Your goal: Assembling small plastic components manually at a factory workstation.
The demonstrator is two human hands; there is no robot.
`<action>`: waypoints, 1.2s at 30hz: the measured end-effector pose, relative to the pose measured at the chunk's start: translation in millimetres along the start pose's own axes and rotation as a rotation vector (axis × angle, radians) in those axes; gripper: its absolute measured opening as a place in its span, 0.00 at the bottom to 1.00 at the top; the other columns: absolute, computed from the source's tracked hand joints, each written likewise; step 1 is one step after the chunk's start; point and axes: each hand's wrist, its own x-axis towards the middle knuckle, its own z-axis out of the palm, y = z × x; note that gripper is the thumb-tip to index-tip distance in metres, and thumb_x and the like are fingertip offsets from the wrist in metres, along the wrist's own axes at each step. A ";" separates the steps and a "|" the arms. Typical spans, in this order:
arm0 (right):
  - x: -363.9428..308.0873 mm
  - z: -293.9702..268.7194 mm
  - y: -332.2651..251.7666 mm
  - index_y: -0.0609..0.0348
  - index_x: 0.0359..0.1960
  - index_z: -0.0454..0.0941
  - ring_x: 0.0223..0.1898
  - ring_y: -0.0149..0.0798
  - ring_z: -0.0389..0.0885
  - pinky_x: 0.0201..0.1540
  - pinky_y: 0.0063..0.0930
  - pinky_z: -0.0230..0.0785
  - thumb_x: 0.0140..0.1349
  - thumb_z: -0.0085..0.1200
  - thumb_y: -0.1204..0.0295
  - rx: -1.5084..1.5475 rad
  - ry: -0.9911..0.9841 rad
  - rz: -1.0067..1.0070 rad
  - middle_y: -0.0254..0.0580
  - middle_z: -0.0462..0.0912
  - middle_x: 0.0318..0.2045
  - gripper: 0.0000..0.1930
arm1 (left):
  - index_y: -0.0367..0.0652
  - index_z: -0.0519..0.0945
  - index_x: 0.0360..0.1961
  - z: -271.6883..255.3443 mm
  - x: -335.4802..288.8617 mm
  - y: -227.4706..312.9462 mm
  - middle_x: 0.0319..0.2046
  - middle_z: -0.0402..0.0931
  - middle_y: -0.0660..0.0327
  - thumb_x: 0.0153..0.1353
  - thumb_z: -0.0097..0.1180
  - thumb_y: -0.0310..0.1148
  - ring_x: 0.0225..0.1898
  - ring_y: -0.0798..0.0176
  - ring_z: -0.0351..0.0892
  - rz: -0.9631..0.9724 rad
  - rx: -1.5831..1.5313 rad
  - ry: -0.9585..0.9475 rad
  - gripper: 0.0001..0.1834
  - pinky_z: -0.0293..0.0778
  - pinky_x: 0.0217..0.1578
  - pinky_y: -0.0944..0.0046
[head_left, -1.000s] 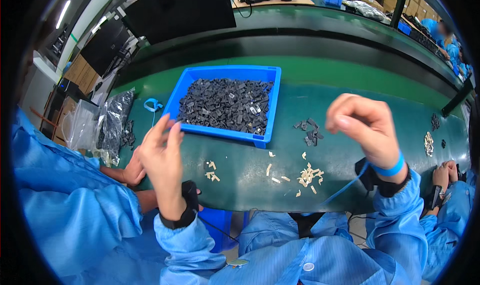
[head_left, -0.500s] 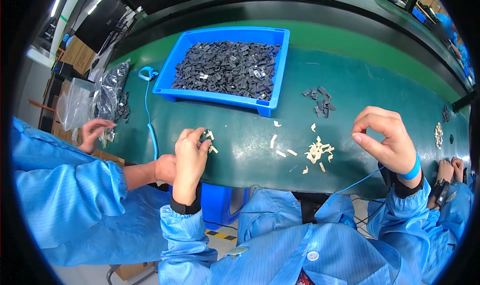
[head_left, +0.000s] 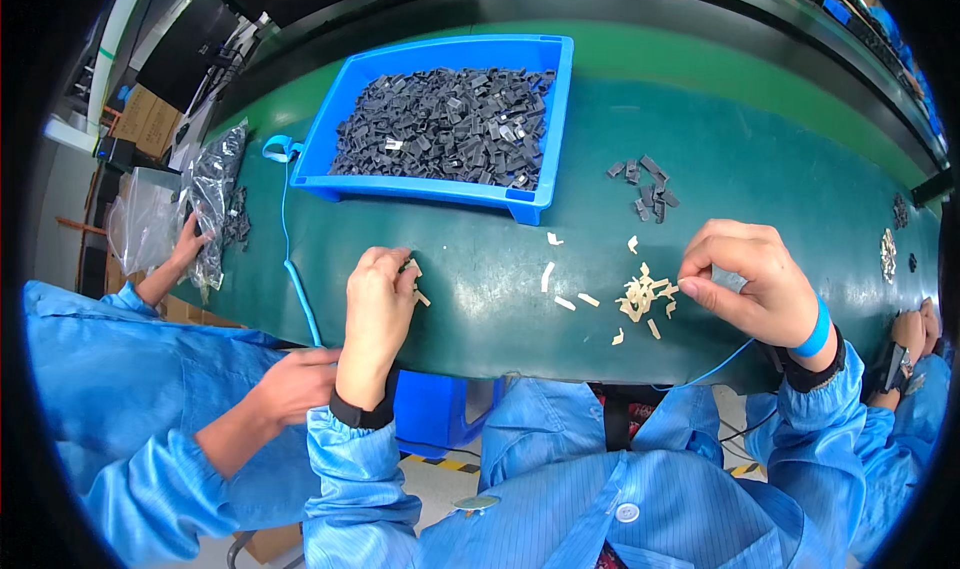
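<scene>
The person's right hand (head_left: 755,279), in front of the blue tray (head_left: 558,119) and off to its right, had its thumb and forefinger curled to a narrow pinch; whether a piece lay between the tips could not be told. The left hand (head_left: 381,294), nearer the tray's front left, had its fingers bunched low over a few cream strips (head_left: 422,298), and its grip could not be read either, as the back of the hand hid it.

The main cream pile (head_left: 640,294) lay just beside the right fingertips, forward and right of the tray. Its pieces seemed thin enough that a pinch could take two at once, or flick one away. A co-worker's hand (head_left: 295,384), close by the left wrist, might jog that arm. The blue cord (head_left: 705,371) from the right wristband (head_left: 818,329) could sweep loose strips aside if it were dragged.

The strips looked matt and flat, several bent at an angle. Right of the tray, small dark blocks (head_left: 656,199) lay scattered; inside it, similar black pieces (head_left: 440,119) were heaped, a few glinting. Left of the tray sat a crinkled, glossy clear bag (head_left: 215,184).
</scene>
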 end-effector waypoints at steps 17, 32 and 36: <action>18.9 22.3 3.3 0.62 0.23 0.73 0.23 0.43 0.71 0.25 0.33 0.63 0.48 0.54 0.77 0.021 -0.134 -0.010 0.42 0.70 0.20 0.03 | 0.34 0.75 0.32 -15.3 17.3 -22.0 0.26 0.69 0.59 0.41 0.57 0.18 0.24 0.68 0.70 -0.156 -0.129 -0.227 0.12 0.69 0.27 0.70; 21.2 28.4 5.7 0.63 0.23 0.74 0.24 0.44 0.73 0.25 0.32 0.66 0.48 0.54 0.77 0.060 -0.159 -0.011 0.43 0.72 0.22 0.03 | 0.38 0.75 0.27 -20.1 23.0 -41.6 0.25 0.75 0.64 0.50 0.55 0.21 0.23 0.74 0.72 -0.435 -0.774 -0.276 0.02 0.67 0.22 0.76; 22.7 30.7 1.4 0.64 0.24 0.74 0.24 0.44 0.73 0.25 0.31 0.66 0.48 0.54 0.78 0.080 -0.159 -0.038 0.44 0.72 0.22 0.03 | 0.38 0.75 0.33 -24.7 20.1 -39.7 0.25 0.76 0.62 0.50 0.56 0.22 0.23 0.73 0.74 -0.456 -0.903 -0.204 0.07 0.67 0.23 0.76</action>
